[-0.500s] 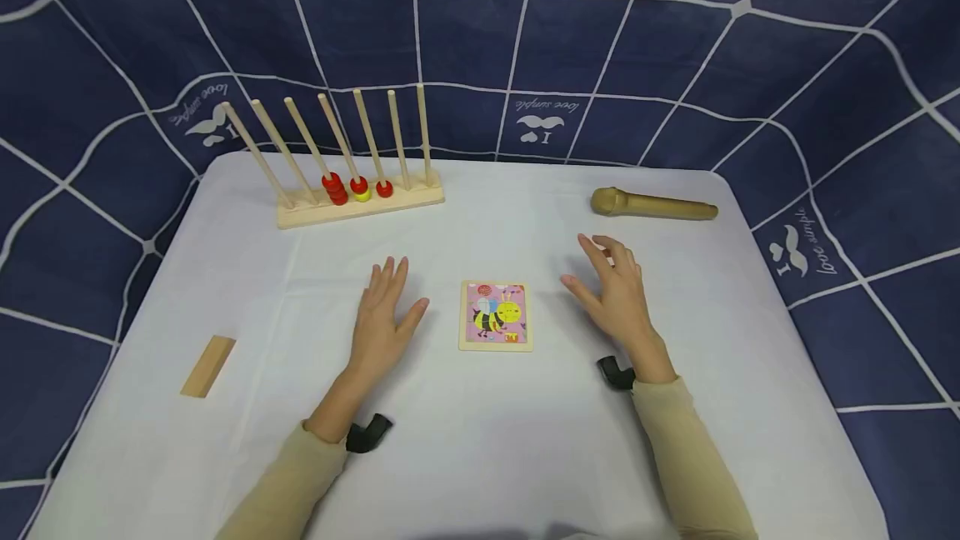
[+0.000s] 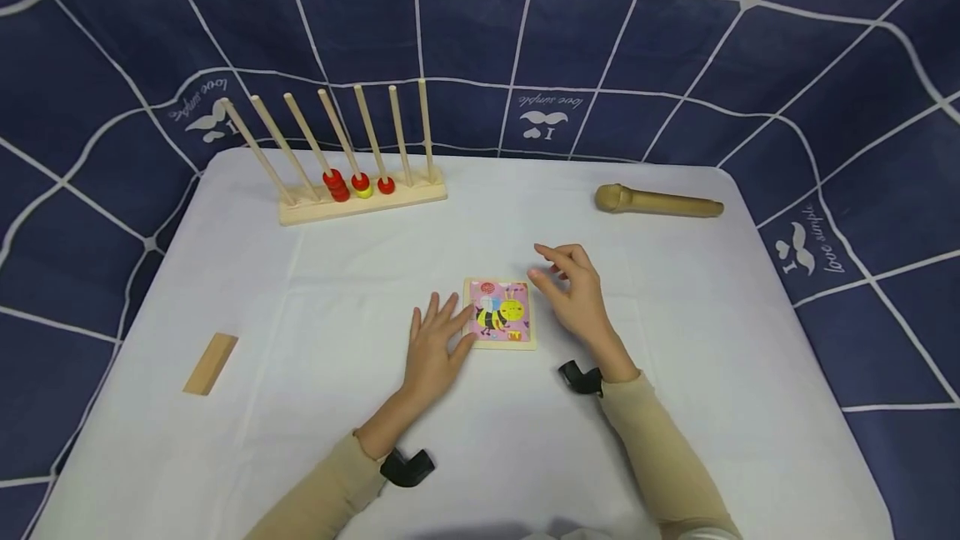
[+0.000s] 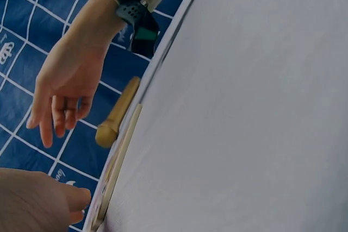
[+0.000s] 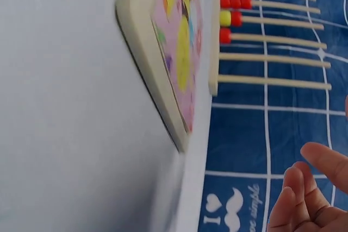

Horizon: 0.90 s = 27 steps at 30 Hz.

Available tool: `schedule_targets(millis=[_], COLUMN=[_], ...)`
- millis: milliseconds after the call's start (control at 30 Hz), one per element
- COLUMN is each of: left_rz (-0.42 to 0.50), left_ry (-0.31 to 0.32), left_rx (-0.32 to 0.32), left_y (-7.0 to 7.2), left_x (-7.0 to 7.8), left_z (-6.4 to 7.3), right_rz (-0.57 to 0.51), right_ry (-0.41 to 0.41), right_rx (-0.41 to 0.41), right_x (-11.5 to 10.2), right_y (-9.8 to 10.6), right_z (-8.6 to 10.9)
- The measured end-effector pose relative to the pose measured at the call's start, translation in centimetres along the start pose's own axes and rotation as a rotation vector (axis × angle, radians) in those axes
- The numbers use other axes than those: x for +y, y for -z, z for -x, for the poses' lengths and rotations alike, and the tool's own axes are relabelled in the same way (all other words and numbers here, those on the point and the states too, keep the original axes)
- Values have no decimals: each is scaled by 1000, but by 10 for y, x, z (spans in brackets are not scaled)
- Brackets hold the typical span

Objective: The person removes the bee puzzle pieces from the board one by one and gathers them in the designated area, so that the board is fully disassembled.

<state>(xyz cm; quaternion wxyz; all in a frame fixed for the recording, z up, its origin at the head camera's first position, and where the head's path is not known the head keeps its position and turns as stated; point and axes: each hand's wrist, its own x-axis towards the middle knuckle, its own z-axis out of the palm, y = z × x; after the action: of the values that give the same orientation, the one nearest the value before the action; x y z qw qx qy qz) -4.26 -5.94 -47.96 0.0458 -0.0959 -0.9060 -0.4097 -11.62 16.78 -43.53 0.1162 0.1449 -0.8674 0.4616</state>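
A small square wooden puzzle [image 2: 501,315] with a bee picture on pink lies flat in the middle of the white table. My left hand [image 2: 435,354] spreads its fingers at the puzzle's left border, with index finger and thumb overlapping its edge in the head view. Just right of the puzzle hovers my right hand [image 2: 576,298], its fingers loosely bent and nothing between them. In the right wrist view the puzzle's pale thick frame [image 4: 147,52] shows close up, with the right hand's fingers [image 4: 293,194] apart from it.
At the back left stands a wooden peg rack [image 2: 363,205] with red and yellow beads on some of its upright rods. A brown wooden microphone [image 2: 660,202] lies at the back right. Far left is a small wooden block [image 2: 211,364]. Dark blue checked cloth [image 2: 480,32] hangs behind the table.
Both hands have moved inward toward the puzzle. The left hand has come right to its left edge, and the right hand has shifted left beside it. The puzzle lies where it was.
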Motion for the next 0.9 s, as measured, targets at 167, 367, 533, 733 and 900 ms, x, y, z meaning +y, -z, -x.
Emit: schedule_targets(millis=[167, 367, 533, 733, 900], left_rz=[-88, -128, -147, -163, -173], left_ry=[-11, -17, -18, -7, -5], left_rx=[14, 22, 24, 13, 13], left_y=[-5, -6, -6, -4, -5], left_x=[-2, -4, -3, -2, -2], left_z=[2, 1, 0, 0, 1], right_rz=[-31, -54, -40, -16, 30], right_ry=[-16, -19, -35, -49, -51], right_rx=[-33, -93, -144, -207, -223], right_x=[-1, -2, -6, -7, -5], right_y=[-12, -24, -35, -51, -60], right_z=[3, 3, -1, -8, -10])
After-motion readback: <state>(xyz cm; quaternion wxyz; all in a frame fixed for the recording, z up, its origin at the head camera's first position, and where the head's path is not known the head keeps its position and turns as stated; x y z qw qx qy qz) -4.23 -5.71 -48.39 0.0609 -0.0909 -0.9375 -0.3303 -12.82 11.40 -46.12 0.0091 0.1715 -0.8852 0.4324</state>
